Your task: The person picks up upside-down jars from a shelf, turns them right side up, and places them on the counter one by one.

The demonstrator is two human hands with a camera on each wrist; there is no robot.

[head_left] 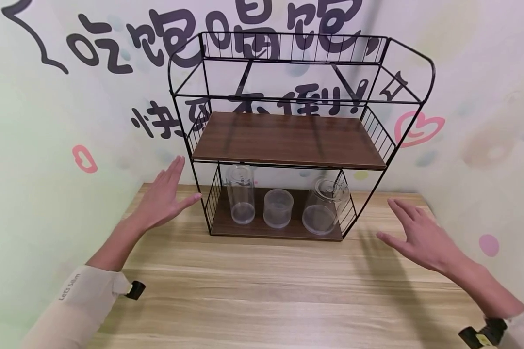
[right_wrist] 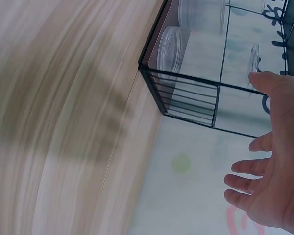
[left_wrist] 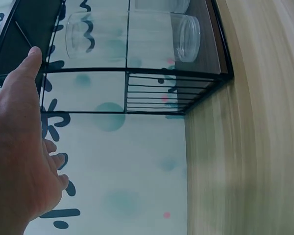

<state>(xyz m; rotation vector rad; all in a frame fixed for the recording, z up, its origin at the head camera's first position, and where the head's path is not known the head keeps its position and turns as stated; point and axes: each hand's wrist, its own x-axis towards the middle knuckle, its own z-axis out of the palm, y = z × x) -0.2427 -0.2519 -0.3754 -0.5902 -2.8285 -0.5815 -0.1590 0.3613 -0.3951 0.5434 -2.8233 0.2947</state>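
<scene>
A black wire rack (head_left: 297, 165) with brown wooden shelves stands on the table against the wall. Its bottom shelf carries a tall clear glass (head_left: 241, 194), a short clear cup (head_left: 278, 208) and a wide glass pitcher (head_left: 323, 208). Left of the rack, my left hand (head_left: 163, 198) is held up with straight fingers and holds nothing; its thumb is close to the side frame, and I cannot tell whether they touch. My right hand (head_left: 421, 237), fingers extended, hovers to the right of the rack, apart from it and holding nothing.
The middle shelf (head_left: 288, 138) bears no objects. A light wood table (head_left: 270, 291) extends in front of the rack. Behind and at both sides rise pale walls (head_left: 48, 145) with black lettering and coloured shapes. Each wrist wears a small black camera (head_left: 135, 290).
</scene>
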